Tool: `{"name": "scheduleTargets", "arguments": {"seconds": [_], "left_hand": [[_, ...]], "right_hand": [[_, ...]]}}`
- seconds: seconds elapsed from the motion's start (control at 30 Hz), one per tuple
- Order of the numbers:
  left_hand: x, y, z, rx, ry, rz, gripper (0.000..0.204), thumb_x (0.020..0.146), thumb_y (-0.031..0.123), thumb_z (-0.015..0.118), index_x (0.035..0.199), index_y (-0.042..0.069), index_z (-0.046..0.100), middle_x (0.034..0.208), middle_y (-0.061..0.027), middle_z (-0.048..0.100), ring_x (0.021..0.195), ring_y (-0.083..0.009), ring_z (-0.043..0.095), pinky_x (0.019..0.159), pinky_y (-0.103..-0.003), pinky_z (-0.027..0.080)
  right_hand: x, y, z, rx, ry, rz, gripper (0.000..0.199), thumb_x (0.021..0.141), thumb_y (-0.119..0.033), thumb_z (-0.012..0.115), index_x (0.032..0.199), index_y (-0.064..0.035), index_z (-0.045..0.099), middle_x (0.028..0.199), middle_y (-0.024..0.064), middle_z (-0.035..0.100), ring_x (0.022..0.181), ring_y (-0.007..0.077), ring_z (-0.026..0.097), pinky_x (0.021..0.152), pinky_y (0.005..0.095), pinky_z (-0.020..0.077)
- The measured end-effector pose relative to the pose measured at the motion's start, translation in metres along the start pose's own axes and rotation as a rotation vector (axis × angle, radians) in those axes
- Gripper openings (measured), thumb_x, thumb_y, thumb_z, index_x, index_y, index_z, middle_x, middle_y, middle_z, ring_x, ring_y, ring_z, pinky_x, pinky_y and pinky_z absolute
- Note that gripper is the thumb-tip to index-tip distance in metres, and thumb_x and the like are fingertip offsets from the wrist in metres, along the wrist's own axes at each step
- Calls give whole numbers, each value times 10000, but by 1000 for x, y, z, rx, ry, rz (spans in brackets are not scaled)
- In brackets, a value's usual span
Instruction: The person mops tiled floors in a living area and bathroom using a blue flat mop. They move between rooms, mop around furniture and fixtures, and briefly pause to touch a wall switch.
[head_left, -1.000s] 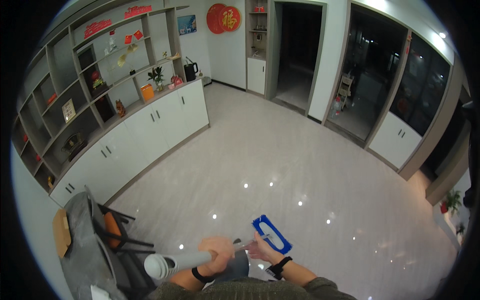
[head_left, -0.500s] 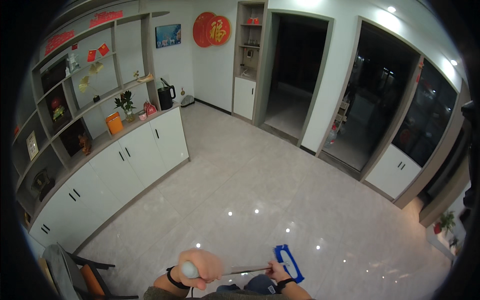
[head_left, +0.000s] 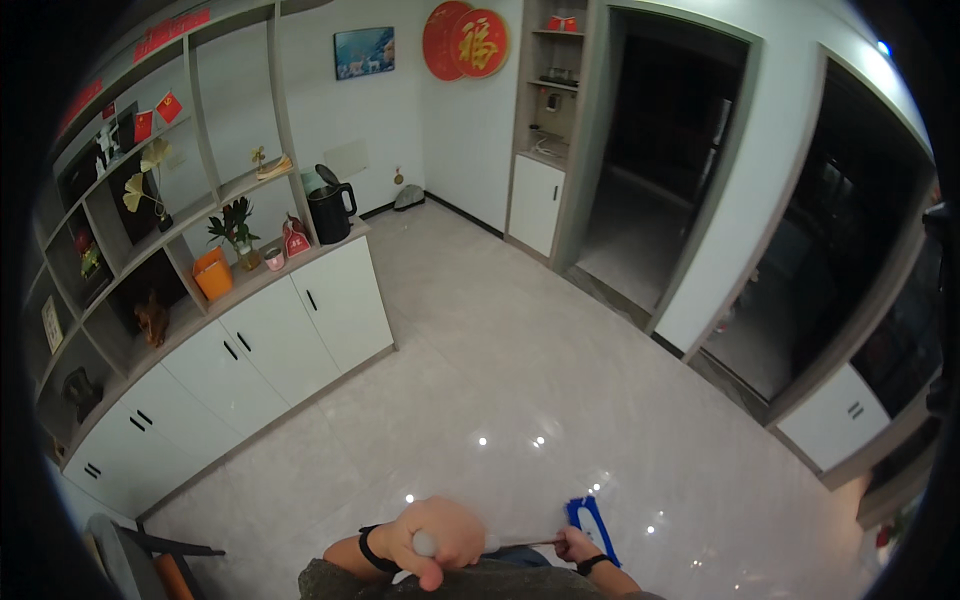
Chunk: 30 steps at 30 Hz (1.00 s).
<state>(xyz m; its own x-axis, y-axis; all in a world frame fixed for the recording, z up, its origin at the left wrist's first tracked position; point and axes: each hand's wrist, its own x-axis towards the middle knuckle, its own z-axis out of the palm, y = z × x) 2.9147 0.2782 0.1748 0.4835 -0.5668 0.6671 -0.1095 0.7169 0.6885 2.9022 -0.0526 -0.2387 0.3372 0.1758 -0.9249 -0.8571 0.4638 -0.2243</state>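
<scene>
A flat mop with a blue pad and a white middle (head_left: 592, 528) rests on the floor at the lower right. Its thin pole (head_left: 520, 543) runs left from the head across my body. My left hand (head_left: 445, 530) is wrapped round the top of the pole, whose pale rounded end pokes out beside the thumb. Lower down, close to the mop head, my right hand (head_left: 577, 546) grips the same pole. A dark band circles each wrist.
White cabinets (head_left: 260, 350) with open shelves above curve along the left; a black kettle (head_left: 331, 208) stands on their top. A dark chair (head_left: 140, 555) is at the lower left. Dark doorways (head_left: 665, 170) open on the right. Glossy tiled floor (head_left: 470, 330) lies ahead.
The view has turned to the right and come nearer the cabinets, which look larger. Both hands keep their hold on the pole, and the mop head sits slightly farther right in the picture.
</scene>
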Motion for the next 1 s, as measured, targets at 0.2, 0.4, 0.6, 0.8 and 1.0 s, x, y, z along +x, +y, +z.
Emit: {"name": "scheduleTargets", "arguments": {"seconds": [0.2,0.4,0.6,0.8,1.0], "left_hand": [[66,6,-133,135,-112,125,383,861,332,679,662,59,500,606,-61,513,523,-259,500,542,-352,449],[128,9,-309,184,-302,109,408,893,337,638,628,75,472,565,-54,402,485,-255,410,450,-343,290],[209,17,-487,45,-312,20,406,891,336,638,637,73,459,582,-54,406,506,-266,415,478,-353,302],[261,-5,-649,69,-349,-98,348,871,256,675,655,69,477,624,-54,466,604,-282,486,614,-374,404],[306,-11,-815,266,-149,-240,272,854,176,694,684,69,511,694,-40,566,669,-256,551,752,-388,477]], "right_hand": [[77,-160,120,-223,-46,1,197,776,-83,480,624,-130,363,519,3,311,389,119,291,361,238,270],[151,-296,220,-270,-78,3,213,811,-114,475,632,-136,362,542,10,330,406,126,299,381,241,267],[174,-415,299,-185,27,-35,208,816,-153,465,641,-156,354,513,-12,303,398,125,292,375,232,241],[232,-523,352,-117,181,-29,202,824,-162,457,661,-140,340,510,8,310,403,122,270,373,238,249],[327,-678,447,-326,65,13,202,807,-163,457,634,-122,362,503,13,346,391,128,300,375,228,304]]}}
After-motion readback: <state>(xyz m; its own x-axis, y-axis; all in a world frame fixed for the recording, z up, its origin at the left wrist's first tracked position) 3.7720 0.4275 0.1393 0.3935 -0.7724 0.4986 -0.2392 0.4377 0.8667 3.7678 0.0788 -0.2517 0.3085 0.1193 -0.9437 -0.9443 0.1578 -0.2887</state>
